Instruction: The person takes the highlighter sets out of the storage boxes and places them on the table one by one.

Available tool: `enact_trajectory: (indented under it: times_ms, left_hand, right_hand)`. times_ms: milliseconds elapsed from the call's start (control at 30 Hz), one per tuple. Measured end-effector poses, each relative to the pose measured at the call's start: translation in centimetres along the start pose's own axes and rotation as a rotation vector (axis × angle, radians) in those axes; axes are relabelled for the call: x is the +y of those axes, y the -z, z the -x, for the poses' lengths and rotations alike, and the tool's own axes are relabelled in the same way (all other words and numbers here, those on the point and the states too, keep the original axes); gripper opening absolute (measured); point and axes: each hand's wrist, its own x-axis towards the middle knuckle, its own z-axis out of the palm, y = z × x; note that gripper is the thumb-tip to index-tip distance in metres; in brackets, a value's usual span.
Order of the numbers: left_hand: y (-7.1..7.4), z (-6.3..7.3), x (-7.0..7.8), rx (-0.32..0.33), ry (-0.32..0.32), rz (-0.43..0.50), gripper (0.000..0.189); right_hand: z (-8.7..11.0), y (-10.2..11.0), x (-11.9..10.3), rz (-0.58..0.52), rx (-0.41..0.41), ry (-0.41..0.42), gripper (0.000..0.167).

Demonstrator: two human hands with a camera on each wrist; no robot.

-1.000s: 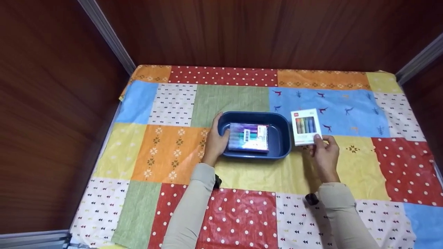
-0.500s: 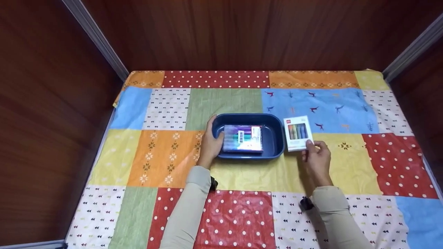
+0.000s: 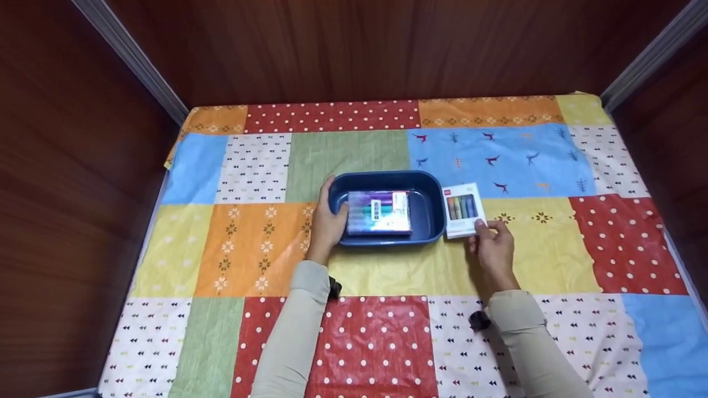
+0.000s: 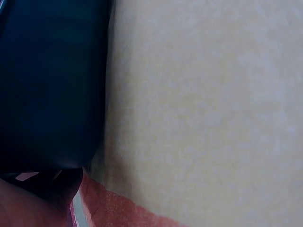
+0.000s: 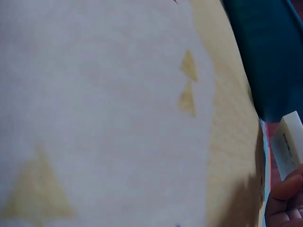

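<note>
My left hand [image 3: 327,224] grips the left end of a dark blue plastic bin [image 3: 437,221], thumb over the rim on the inside and fingers along the outer wall. In the bin lies a clear plastic pack of coloured pens [image 3: 365,224], purple to teal, with a white label. Beside the bin's right end, my right hand [image 3: 496,251] pinches the lower right corner of a white box of coloured pens [image 3: 462,228], thumb on its front. The box's window faces up; its left edge is right at the bin's rim. In the right wrist view, the box's white side [image 5: 286,146] shows below the bin [image 5: 272,61].
A patchwork-patterned cloth [image 3: 376,342] covers the table under the bin. Dark wood panels [image 3: 310,50] rise behind and on both sides, with grey metal strips [image 3: 133,61] at the corners. A small black wrist device [image 3: 479,320] sits at the right cuff.
The white box has come slightly nearer to me relative to the bin, staying beside its right end. Both hands keep their holds. The head view has shifted, so the whole scene sits further left.
</note>
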Motion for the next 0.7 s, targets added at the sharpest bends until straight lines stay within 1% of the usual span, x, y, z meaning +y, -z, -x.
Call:
enact_trajectory:
  times_ms: [167, 333, 433, 533, 633, 700]
  left_hand:
    - [0.0, 0.1, 0.0, 0.008, -0.010, -0.001, 0.068]
    - [0.0, 0.1, 0.1, 0.011, -0.014, -0.005, 0.068]
    - [0.0, 0.0, 0.1, 0.010, -0.008, -0.006, 0.068]
    - [0.1, -0.2, 0.2, 0.011, -0.012, 0.004, 0.068]
    - [0.2, -0.1, 0.1, 0.005, -0.014, 0.020, 0.067]
    - [0.2, 0.1, -0.1, 0.002, -0.010, 0.023, 0.067]
  right_hand:
    - [-0.1, 0.0, 0.4, -0.045, -0.010, 0.020, 0.015]
    - [-0.5, 0.2, 0.8, -0.060, -0.011, -0.009, 0.014]
    - [-0.7, 0.2, 0.8, -0.042, -0.010, -0.029, 0.015]
    - [-0.9, 0.4, 0.4, 0.038, 0.004, -0.036, 0.019]
    - [-1.1, 0.7, 0.1, 0.173, 0.028, -0.033, 0.023]
    - [-1.2, 0.8, 0.2, 0.252, 0.028, -0.030, 0.026]
